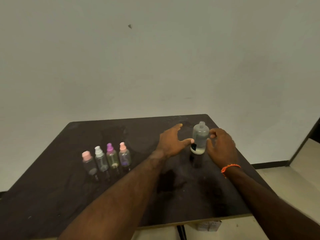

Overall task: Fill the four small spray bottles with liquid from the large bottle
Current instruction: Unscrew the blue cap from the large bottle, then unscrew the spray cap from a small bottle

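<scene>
The large clear bottle stands upright and uncapped on the dark table, with a little liquid at its bottom. My left hand is spread open just left of it, thumb near a small black cap at the bottle's base. My right hand is open beside the bottle's right side, fingers curled, not gripping. Four small spray bottles stand in a row at the left: a pink-capped one, a white-topped one, a purple-topped one and a pink-topped one.
A plain wall rises right behind the table's far edge. The table's right and front edges drop to a light floor. An orange band circles my right wrist. A dark wet-looking patch lies on the table in front of the large bottle.
</scene>
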A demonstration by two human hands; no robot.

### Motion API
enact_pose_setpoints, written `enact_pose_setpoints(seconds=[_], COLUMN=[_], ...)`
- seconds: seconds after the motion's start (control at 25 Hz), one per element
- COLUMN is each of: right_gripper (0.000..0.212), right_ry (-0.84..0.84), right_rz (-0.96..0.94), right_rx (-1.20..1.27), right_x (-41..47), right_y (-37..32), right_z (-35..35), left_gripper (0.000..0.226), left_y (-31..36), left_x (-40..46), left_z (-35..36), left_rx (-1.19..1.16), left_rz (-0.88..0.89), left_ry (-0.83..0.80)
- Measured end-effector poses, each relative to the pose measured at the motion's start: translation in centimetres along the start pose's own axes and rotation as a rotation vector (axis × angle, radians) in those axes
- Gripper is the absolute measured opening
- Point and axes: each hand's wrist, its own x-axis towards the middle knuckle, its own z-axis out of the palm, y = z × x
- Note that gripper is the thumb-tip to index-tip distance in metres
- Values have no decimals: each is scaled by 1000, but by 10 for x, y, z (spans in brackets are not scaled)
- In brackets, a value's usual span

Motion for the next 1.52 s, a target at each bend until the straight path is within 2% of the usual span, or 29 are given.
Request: enact_pose_setpoints(seconds=[0.12, 0.28, 0.52, 0.68, 0.8, 0.88, 1.08, 1.24, 1.52], right_gripper=[17, 25, 36, 54, 77, 85, 68, 74, 70], right_ry=[-40, -149, -383, -532, -636, -686, -666, -673, -653], right_rz=[-169, -283, -302, -187, -127, -105, -92, -91, -48], right_rx=[-19, 30, 55, 95, 127, 148, 149, 125, 92], right_x=[-20, -47, -62, -58, -58, -57, -57, -64, -86], right_y=[-36, -80, -141, -168, -183, -191, -197, -185, -145], right_z=[2, 34, 88, 122, 144, 156, 164, 141, 85], left_gripper=[78, 74, 72, 66, 58, 59, 64, 75, 91], left_y=[-17, -54, -89, -99, -104, -105, -106, -98, -74], left_x=[-32, -64, -85, -82, -79, -80, -87, -96, -130], left_z=[-50, -114, -168, -177, -180, -181, -182, -180, -146], left_rx=[147, 275, 673, 815, 811, 800, 745, 703, 622], left_rz=[96, 76, 13, 14, 22, 35, 48, 65, 127], left_ry=[63, 138, 38, -17, -55, -82, -144, -179, -230])
